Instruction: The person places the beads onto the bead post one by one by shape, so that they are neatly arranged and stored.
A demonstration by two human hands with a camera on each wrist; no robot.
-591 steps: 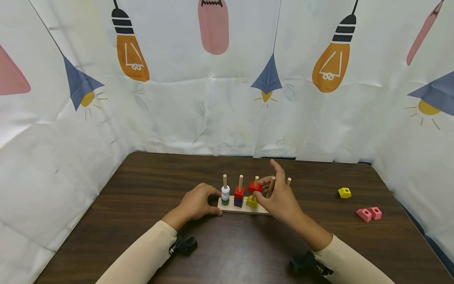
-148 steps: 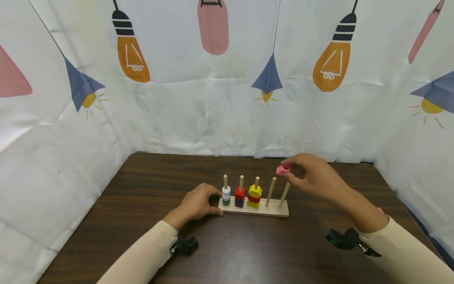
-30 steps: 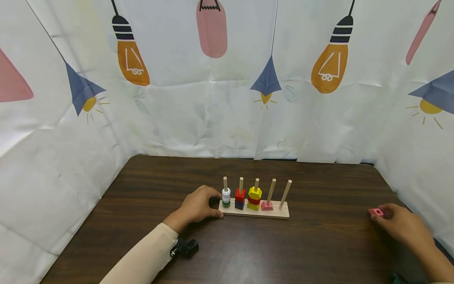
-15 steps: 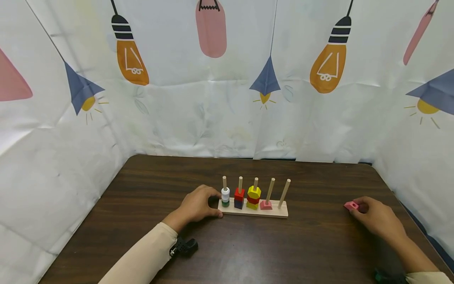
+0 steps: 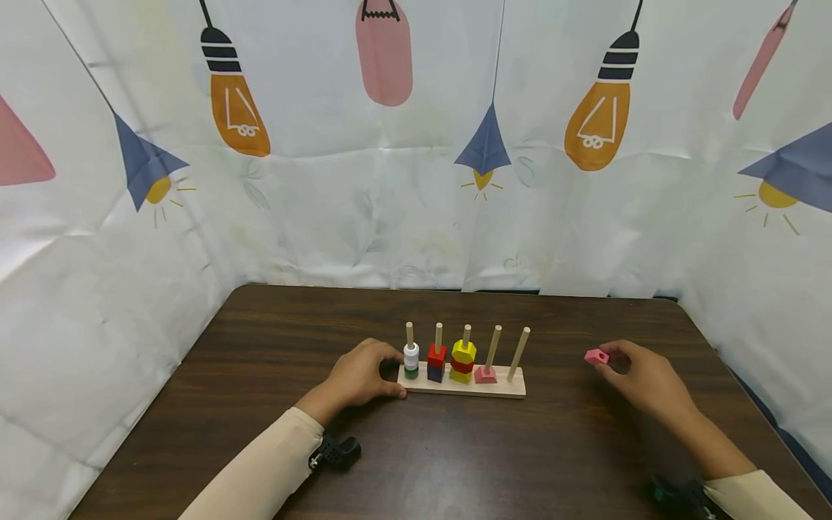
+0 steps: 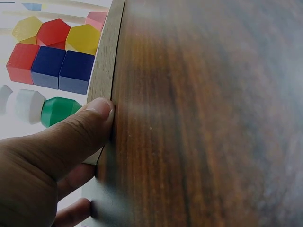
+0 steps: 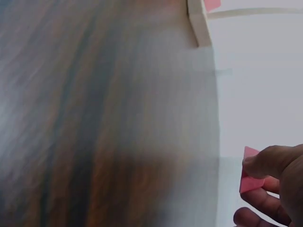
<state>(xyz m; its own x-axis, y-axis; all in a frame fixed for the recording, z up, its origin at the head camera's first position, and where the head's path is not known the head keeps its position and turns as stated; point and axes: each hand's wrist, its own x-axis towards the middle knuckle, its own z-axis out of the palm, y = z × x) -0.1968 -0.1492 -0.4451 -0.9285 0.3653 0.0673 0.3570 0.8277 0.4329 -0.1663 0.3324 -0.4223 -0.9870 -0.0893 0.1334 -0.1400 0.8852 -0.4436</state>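
Note:
My left hand (image 5: 357,375) grips the left end of a wooden peg board (image 5: 448,388), thumb on its front edge in the left wrist view. From the left, its pegs carry white and green beads (image 5: 412,359), red and blue cubes (image 5: 436,361), and yellow and red hexagonal blocks (image 5: 464,352). A pink block with sloping sides (image 5: 485,375) sits at the foot of the fourth peg, and the fifth peg (image 5: 518,355) is bare. To the right of the board, my right hand (image 5: 650,379) pinches another pink block (image 5: 595,357) between thumb and fingers, its slanted face showing in the right wrist view.
Everything stands on a dark wood-grain table (image 5: 260,318) with rounded far corners. White cloth (image 5: 364,217) printed with lamps, bulbs and pencils hangs behind and beside it. A black wrist camera (image 5: 341,451) sits on the left wrist.
The red and upper yellow hexagonal blocks and the first pink block have gone onto pegs. Over the last second my right hand has brought the second pink block leftward; my left hand stays put.

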